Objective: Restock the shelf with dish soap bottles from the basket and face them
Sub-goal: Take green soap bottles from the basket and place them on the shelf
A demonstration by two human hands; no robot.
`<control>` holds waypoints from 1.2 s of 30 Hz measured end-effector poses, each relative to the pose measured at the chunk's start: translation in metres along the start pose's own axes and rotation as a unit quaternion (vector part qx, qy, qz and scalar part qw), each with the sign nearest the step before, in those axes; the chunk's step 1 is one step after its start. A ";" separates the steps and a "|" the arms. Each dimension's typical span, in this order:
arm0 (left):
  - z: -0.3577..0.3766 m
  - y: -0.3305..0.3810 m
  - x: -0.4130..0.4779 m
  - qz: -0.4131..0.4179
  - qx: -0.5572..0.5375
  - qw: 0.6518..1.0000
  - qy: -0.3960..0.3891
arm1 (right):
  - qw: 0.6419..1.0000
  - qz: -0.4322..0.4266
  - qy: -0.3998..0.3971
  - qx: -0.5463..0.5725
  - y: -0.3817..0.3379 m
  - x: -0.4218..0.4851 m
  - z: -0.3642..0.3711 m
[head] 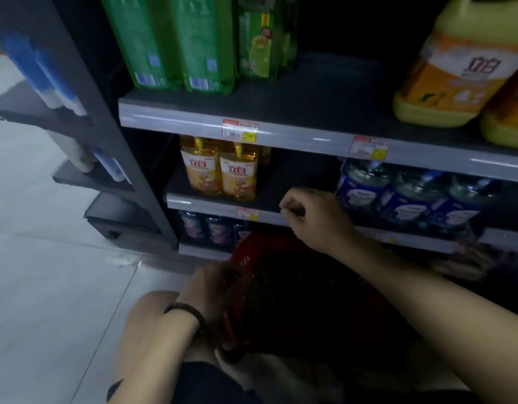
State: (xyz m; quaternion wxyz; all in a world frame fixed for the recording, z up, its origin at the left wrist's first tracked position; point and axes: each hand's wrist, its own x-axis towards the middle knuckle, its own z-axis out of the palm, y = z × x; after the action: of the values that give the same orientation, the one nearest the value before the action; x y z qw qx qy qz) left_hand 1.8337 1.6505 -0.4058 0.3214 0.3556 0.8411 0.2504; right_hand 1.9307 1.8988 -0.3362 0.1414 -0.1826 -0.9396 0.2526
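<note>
My left hand point(206, 290) is gripping the red basket's point(243, 255) rim. My right hand point(313, 217), loosely curled and empty, is hovering by the shelf point(269, 196).

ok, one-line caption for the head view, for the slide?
Left hand steadies the red basket; right hand hovers empty at the middle shelf.
</note>
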 end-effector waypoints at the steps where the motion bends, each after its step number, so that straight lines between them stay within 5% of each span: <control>1: 0.007 0.000 -0.004 -0.012 0.025 0.999 -0.018 | 0.998 0.047 -0.049 0.009 0.008 -0.010 0.014; 5: 0.021 0.009 0.003 -0.046 0.127 0.988 -0.069 | 0.943 0.220 -0.251 -0.017 0.033 -0.029 0.074; 8: 0.022 0.008 0.011 -0.059 0.164 0.975 -0.134 | 0.909 0.266 -0.320 -0.024 0.042 -0.045 0.130; 16: 0.032 -0.011 0.027 -0.093 0.157 0.955 -0.233 | 0.887 0.294 -0.353 -0.048 0.062 -0.073 0.249; 26: 0.034 -0.016 0.047 -0.068 0.165 0.953 -0.243 | 0.862 0.447 -0.236 0.037 0.092 -0.084 0.320; 36: 0.033 -0.019 0.047 -0.109 0.173 0.948 -0.243 | 0.897 0.319 -0.306 -0.020 0.073 -0.067 0.283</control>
State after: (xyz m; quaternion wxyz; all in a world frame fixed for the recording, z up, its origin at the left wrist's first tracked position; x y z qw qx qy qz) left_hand 1.8240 1.6806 -0.4569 0.4749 0.3616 0.8018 -0.0294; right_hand 1.9092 1.8095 -0.6219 -0.2449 -0.3892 -0.8327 0.3085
